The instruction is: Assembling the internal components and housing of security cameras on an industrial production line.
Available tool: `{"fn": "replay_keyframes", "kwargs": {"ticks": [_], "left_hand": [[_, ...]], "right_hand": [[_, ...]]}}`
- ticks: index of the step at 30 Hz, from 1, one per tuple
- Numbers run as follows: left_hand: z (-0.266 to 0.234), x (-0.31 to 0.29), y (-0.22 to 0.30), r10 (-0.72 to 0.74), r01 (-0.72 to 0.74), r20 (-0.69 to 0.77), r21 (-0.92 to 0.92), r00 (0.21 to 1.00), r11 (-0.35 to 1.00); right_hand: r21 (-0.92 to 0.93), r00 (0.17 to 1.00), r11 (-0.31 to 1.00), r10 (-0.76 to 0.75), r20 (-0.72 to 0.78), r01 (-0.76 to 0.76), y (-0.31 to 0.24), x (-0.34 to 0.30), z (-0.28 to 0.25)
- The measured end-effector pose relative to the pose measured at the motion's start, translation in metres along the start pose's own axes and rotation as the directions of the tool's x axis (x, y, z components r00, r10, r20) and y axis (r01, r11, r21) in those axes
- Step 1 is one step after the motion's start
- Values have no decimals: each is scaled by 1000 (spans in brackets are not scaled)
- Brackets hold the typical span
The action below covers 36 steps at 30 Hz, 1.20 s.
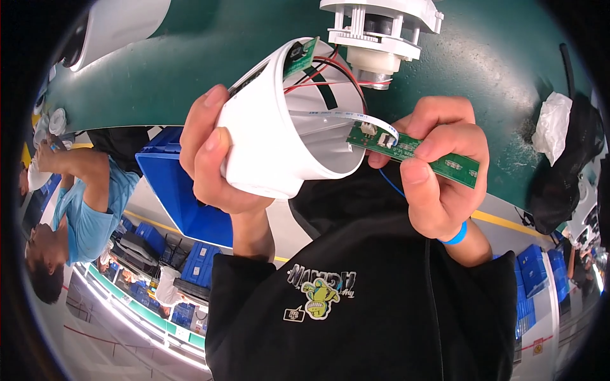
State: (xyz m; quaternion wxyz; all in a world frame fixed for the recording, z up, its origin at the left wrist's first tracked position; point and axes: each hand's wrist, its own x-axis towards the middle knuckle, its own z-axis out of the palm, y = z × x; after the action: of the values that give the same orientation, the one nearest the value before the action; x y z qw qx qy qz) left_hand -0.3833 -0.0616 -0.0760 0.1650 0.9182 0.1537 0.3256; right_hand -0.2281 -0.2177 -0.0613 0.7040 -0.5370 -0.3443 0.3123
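My left hand (pixel 213 159) is closed around a white plastic cylindrical housing (pixel 257 143), tilted with its open end toward the right. In my right hand (pixel 448 152), a narrow green circuit board (pixel 456 166) is pinched between thumb and fingers. A white flat ribbon cable (pixel 346 116) runs from inside the housing to a connector on this board. At the housing's upper rim sits a smaller green board (pixel 309 57). Red and black wires (pixel 343 66) loop out of the opening, close to a white plastic assembly with posts (pixel 375 54) on the table. How the wires end is unclear.
Under the parts is a green tabletop (pixel 190 76), with another white housing (pixel 124 28) at the far left. A crumpled white bag (pixel 551 124) and black fabric (pixel 565 171) lie at right. A blue bin (pixel 181 184) stands below left, near a person in a blue shirt (pixel 95 203).
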Motion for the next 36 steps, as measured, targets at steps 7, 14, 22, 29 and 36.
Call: {"fn": "replay_keyframes", "kwargs": {"ticks": [7, 14, 22, 29, 36], "left_hand": [[0, -4, -3, -31, 31, -3, -27, 1000, 999], [5, -5, -2, -36, 32, -73, -50, 997, 998], [9, -2, -2, -28, 20, -110, -73, 994, 997], [5, -1, -1, -24, 19, -89, -51, 996, 999], [5, 3, 0, -39, 35, -71, -49, 997, 998]], "right_hand": [[-33, 999, 999, 43, 14, -43, -6, 1, 0], [-53, 991, 992, 118, 59, -115, -12, 4, -4], [164, 971, 958, 239, -5, -235, -14, 3, 1], [231, 929, 906, 369, -18, -355, -14, 7, -1], [200, 929, 916, 366, -62, -348, -7, 10, -8]]}}
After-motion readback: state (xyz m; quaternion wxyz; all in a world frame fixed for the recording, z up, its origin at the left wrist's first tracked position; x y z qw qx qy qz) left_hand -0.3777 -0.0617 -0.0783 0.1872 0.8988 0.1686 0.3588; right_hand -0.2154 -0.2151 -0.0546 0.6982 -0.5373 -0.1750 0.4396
